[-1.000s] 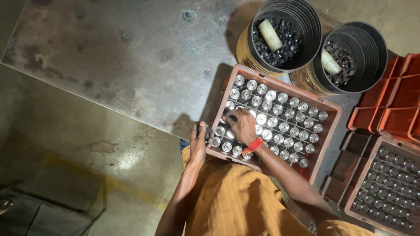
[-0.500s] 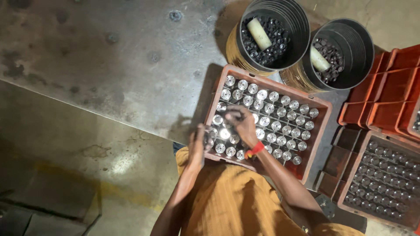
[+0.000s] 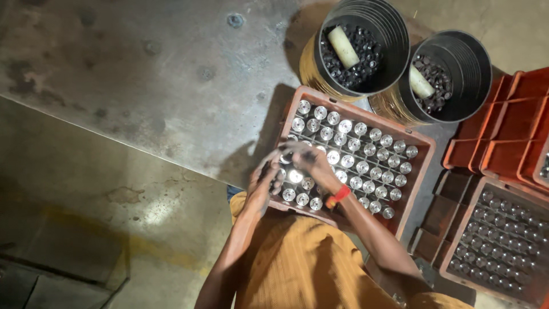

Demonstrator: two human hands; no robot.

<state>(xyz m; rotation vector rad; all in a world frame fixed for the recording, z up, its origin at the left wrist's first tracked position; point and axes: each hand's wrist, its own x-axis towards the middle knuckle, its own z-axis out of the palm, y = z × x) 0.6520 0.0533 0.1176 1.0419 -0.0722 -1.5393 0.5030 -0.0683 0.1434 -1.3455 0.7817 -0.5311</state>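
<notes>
Head view. Your left hand [image 3: 262, 182] sits at the lower left edge of the brown crate [image 3: 420, 171], centre of frame, fingers curled against its rim; whether that grip pinches anything, cannot tell. Your right hand [image 3: 309, 160], red wristband [image 3: 338, 196] on the wrist, lies over the near-left rows of shiny metal cylinders [image 3: 366, 150] standing upright in the crate; fingers bent down onto the tops, motion-blurred, grip state cannot tell. Two black buckets [image 3: 394, 34] of dark small parts, upper right, each with a pale cylinder. Orange crates [image 3: 514, 137] at right edge; another filled crate [image 3: 503, 240] lower right. Crate rests on worn metal surface [image 3: 143, 74].
</notes>
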